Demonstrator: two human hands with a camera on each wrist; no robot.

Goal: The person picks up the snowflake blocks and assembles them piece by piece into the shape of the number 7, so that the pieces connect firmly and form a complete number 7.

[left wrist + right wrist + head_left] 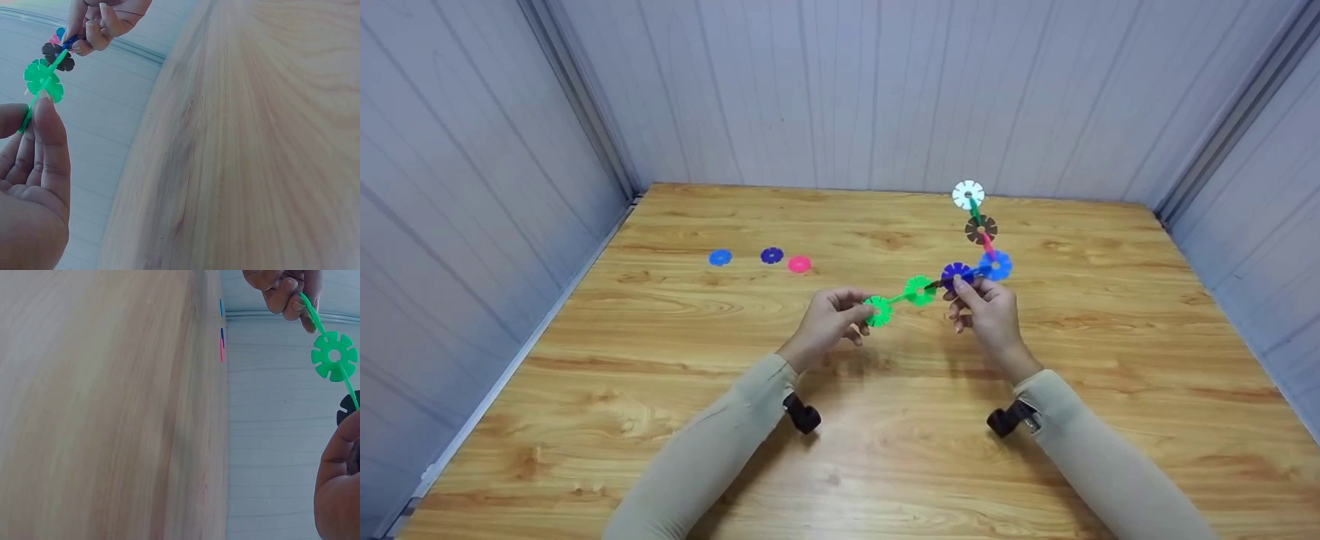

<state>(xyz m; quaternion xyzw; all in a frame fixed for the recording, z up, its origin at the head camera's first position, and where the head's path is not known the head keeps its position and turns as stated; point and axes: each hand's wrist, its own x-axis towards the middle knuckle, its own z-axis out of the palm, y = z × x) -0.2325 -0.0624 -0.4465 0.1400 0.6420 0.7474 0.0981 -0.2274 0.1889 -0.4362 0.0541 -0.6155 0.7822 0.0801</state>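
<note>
Both hands hold up a chain of notched plastic discs, slotted into one another at angles. My left hand (832,321) pinches the light green disc (879,312) at the near left end between thumb and fingers. Another light green disc (919,291) hangs between the hands. My right hand (991,313) pinches a dark blue disc (956,274) with thumb on top. Beyond it the chain bends away through a blue disc (997,265), a pink one seen nearly edge-on, a brown disc (981,229) and a green one, ending in a white disc (968,195).
Three loose discs lie on the wooden table (660,330), left of the chain: a blue disc (720,258), a dark blue disc (772,256) and a pink disc (799,264). Pale panelled walls (840,90) enclose the table at the back and both sides.
</note>
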